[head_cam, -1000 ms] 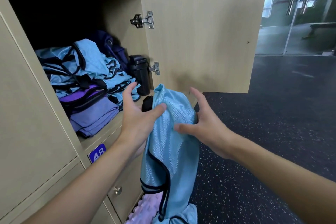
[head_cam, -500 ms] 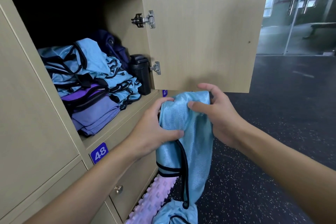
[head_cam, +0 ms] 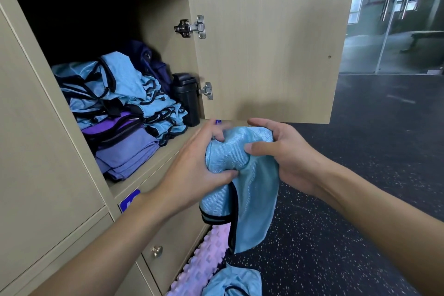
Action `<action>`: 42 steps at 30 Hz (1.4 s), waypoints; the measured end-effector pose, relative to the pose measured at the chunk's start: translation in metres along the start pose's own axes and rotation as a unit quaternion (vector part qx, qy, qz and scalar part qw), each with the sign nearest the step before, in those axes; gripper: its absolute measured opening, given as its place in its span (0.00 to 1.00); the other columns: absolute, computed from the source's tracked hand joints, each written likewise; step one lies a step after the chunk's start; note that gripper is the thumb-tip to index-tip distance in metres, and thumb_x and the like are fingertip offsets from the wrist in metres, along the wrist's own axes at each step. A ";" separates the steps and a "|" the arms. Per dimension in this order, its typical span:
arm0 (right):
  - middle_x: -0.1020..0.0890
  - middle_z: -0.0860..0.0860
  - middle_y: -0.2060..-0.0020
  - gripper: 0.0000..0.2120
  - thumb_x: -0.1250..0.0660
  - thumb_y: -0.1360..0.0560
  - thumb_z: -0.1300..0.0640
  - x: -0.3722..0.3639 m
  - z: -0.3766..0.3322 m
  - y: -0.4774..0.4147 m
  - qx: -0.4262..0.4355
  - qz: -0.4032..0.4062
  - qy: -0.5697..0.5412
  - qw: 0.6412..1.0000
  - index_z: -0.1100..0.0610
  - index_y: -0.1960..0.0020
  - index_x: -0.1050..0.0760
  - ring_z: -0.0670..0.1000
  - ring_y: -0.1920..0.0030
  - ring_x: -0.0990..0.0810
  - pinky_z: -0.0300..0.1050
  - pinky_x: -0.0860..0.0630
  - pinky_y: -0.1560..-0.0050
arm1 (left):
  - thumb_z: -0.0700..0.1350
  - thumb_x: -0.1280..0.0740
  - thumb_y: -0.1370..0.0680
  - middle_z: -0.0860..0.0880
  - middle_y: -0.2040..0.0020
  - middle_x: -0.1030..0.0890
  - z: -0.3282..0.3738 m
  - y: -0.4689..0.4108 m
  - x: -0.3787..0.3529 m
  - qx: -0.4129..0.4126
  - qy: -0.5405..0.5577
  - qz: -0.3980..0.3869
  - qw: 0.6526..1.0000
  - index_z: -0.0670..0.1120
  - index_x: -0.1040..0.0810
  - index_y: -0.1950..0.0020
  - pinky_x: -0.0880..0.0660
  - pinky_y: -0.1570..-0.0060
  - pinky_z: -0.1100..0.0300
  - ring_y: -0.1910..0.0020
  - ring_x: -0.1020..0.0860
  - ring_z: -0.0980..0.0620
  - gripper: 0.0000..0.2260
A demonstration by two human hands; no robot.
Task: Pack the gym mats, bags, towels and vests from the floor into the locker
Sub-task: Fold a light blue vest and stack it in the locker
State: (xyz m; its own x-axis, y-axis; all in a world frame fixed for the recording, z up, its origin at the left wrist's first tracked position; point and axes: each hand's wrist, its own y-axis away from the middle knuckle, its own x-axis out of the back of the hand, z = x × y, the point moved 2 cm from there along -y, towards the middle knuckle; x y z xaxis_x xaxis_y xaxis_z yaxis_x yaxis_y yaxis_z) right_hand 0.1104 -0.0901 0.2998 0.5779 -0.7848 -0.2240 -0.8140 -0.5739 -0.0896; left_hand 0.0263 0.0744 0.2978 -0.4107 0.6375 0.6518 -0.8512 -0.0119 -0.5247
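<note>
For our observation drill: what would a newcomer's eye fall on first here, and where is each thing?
In the centre, the left hand and right hand grip a bunched light blue vest before the open locker door. On the shelf to the left sits a pile of blue vests over purple cloths. On the floor below lies a pink knobbly mat with another blue vest.

Nothing can be read in full. A blue label (head_cam: 129, 200) on the front edge of the locker (head_cam: 165, 160), just under the open compartment, shows only a scrap of a white character, possibly a numeral; the left forearm (head_cam: 144, 214) covers the rest. A second blue tag (head_cam: 218, 122) with white marks peeks above the left hand (head_cam: 192, 163), too hidden to read.
</note>
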 end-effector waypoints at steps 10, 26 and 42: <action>0.26 0.47 0.38 0.39 0.18 0.36 0.54 0.006 0.000 0.004 0.054 -0.002 0.201 0.978 0.42 0.31 0.34 0.47 0.42 0.20 0.41 0.21 0.46 | 0.33 0.23 0.32 0.43 0.61 0.18 0.006 -0.007 0.003 0.101 0.174 0.065 0.977 0.52 0.28 0.44 0.24 0.67 0.58 0.67 0.21 0.53 0.25; 0.17 0.51 0.50 0.39 0.26 0.29 0.67 0.000 0.004 0.003 0.057 0.048 0.046 0.996 0.44 0.26 0.38 0.53 0.55 0.14 0.51 0.16 0.57 | 0.64 0.21 0.37 0.65 0.23 0.55 0.005 -0.001 0.003 0.024 -0.002 -0.054 0.998 0.70 0.28 0.36 0.44 0.28 0.66 0.24 0.48 0.64 0.32; 0.20 0.51 0.39 0.44 0.25 0.37 0.67 -0.001 -0.002 0.011 0.006 -0.126 0.052 0.991 0.38 0.29 0.36 0.53 0.44 0.16 0.47 0.19 0.48 | 0.51 0.20 0.36 0.60 0.43 0.24 0.010 0.000 0.004 0.057 -0.038 -0.023 0.997 0.59 0.26 0.39 0.30 0.47 0.70 0.45 0.24 0.62 0.28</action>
State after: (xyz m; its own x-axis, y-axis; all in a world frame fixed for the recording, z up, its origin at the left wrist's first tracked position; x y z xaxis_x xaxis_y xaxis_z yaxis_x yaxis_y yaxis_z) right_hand 0.1010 -0.0956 0.3013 0.7654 -0.6370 -0.0913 -0.6431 -0.7524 -0.1421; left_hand 0.0213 0.0692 0.3065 -0.3907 0.5792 0.7154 -0.8992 -0.0740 -0.4312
